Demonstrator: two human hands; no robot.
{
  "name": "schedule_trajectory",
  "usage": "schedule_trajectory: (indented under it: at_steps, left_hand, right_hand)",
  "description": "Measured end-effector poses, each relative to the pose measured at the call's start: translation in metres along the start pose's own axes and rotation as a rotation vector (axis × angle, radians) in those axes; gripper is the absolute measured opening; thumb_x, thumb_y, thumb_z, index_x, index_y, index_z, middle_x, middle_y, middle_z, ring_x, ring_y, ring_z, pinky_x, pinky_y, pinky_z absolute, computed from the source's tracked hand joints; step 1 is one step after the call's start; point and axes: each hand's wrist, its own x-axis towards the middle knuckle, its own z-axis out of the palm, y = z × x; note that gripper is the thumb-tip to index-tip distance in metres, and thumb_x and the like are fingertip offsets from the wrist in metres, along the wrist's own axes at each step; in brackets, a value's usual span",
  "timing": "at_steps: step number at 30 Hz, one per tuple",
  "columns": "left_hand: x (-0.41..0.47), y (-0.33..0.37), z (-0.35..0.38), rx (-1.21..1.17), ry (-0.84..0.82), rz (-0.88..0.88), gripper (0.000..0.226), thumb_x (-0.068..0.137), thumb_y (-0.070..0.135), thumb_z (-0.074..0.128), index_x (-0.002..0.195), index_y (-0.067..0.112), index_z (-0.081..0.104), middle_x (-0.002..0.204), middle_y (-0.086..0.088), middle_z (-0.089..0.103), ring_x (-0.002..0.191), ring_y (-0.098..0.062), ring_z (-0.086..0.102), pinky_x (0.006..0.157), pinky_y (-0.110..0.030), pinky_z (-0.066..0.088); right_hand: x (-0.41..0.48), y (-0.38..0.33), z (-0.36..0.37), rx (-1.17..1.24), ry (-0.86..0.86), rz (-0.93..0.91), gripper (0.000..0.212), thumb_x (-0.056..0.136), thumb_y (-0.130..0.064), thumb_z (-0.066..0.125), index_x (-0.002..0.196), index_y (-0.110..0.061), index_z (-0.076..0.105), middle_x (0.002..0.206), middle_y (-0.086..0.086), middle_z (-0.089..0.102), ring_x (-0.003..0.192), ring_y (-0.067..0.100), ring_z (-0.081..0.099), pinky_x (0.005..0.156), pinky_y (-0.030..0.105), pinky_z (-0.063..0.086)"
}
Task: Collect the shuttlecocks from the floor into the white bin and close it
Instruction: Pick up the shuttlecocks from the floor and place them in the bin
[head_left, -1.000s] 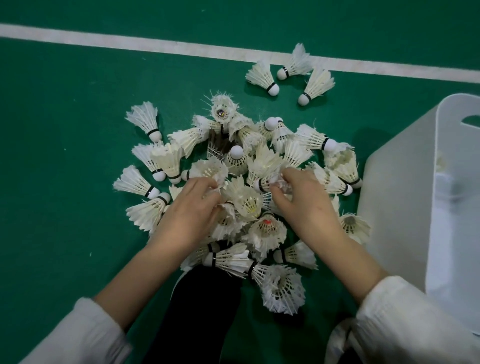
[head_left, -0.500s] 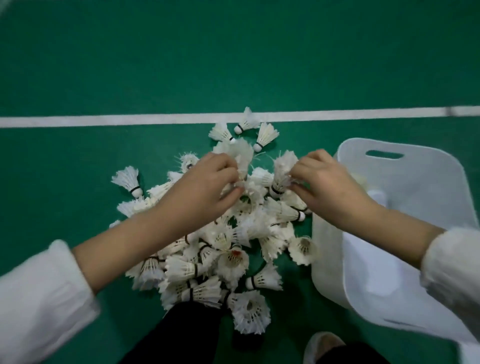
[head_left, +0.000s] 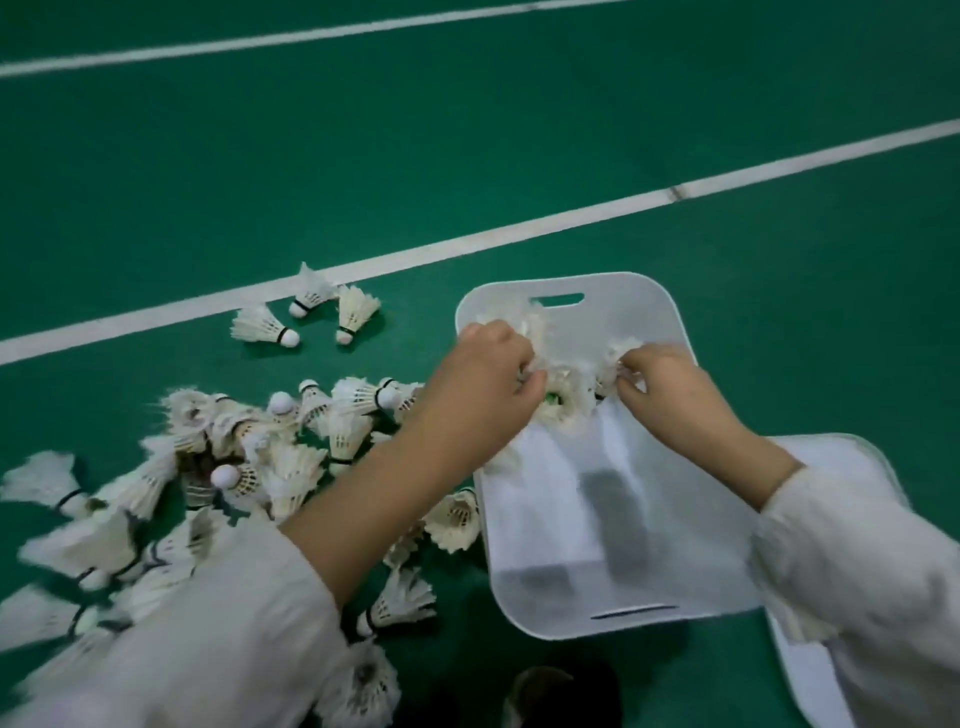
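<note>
A heap of white feather shuttlecocks (head_left: 270, 457) lies on the green floor at the left. Three more shuttlecocks (head_left: 311, 312) sit apart near the white line. The open white bin (head_left: 675, 582) stands to the right of the heap. Over the bin's far half, my left hand (head_left: 483, 384) is closed around a bunch of shuttlecocks (head_left: 558, 400). Beside it, my right hand (head_left: 670, 389) pinches more feathered shuttlecocks (head_left: 618, 353). The bin's inside below the hands looks bare except for shadows.
A flat white lid (head_left: 810, 670) lies on the floor at the bin's right side, partly under my right sleeve. White court lines (head_left: 571, 218) cross the floor beyond the bin. A dark shoe or knee (head_left: 550, 696) shows at the bottom edge.
Both hands lifted out of the heap with shuttlecocks and travelled right, from above the pile to above the bin. The view swung to the right with them.
</note>
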Motion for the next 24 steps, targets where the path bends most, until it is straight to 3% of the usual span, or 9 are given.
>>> schedule_trajectory:
  at_steps: [3,7,14,20,24]
  left_hand:
    - [-0.007,0.002,0.040,0.039,-0.048,-0.040,0.026,0.093,0.027,0.045,0.092,0.007,0.061,0.101,-0.003,0.053,0.100,-0.019,0.042,0.088,-0.028,0.034]
    - [-0.018,-0.002,0.067,0.114,-0.123,-0.066,0.031,0.093,0.031,0.044,0.095,0.010,0.066,0.102,-0.003,0.055,0.102,-0.019,0.043,0.087,-0.033,0.040]
    - [-0.024,-0.007,0.076,0.188,-0.109,-0.058,0.029,0.094,0.031,0.040,0.098,0.012,0.062,0.101,-0.002,0.055,0.100,-0.019,0.044,0.085,-0.036,0.043]
    - [-0.023,-0.009,0.075,0.177,-0.084,-0.056,0.028,0.094,0.031,0.040,0.098,0.012,0.061,0.101,-0.002,0.056,0.097,-0.018,0.045,0.081,-0.032,0.040]
    - [-0.021,-0.010,0.072,0.111,-0.048,-0.080,0.027,0.094,0.029,0.043,0.091,0.011,0.063,0.091,-0.002,0.056,0.087,-0.017,0.045,0.075,-0.031,0.038]
  right_hand:
    - [0.018,0.016,0.032,0.016,-0.009,0.013,0.022,0.090,-0.010,0.048,0.087,0.004,0.064,0.091,0.021,0.062,0.093,0.036,0.054,0.077,0.035,0.037]
    - [0.048,0.021,0.073,0.001,-0.058,-0.033,0.020,0.089,-0.009,0.047,0.085,0.003,0.062,0.091,0.024,0.061,0.092,0.038,0.055,0.078,0.039,0.043]
    - [0.082,0.008,0.111,-0.064,-0.194,-0.074,0.020,0.091,-0.003,0.041,0.108,0.002,0.051,0.112,0.022,0.054,0.109,0.037,0.048,0.089,0.042,0.042]
    - [0.075,0.002,0.072,0.014,-0.194,-0.065,0.041,0.091,-0.008,0.045,0.132,-0.008,0.042,0.130,0.017,0.044,0.122,0.033,0.041,0.101,0.038,0.035]
    - [0.028,0.000,0.014,0.166,-0.105,-0.132,0.034,0.086,0.003,0.041,0.114,-0.015,0.050,0.118,0.007,0.049,0.106,0.025,0.053,0.089,0.037,0.044]
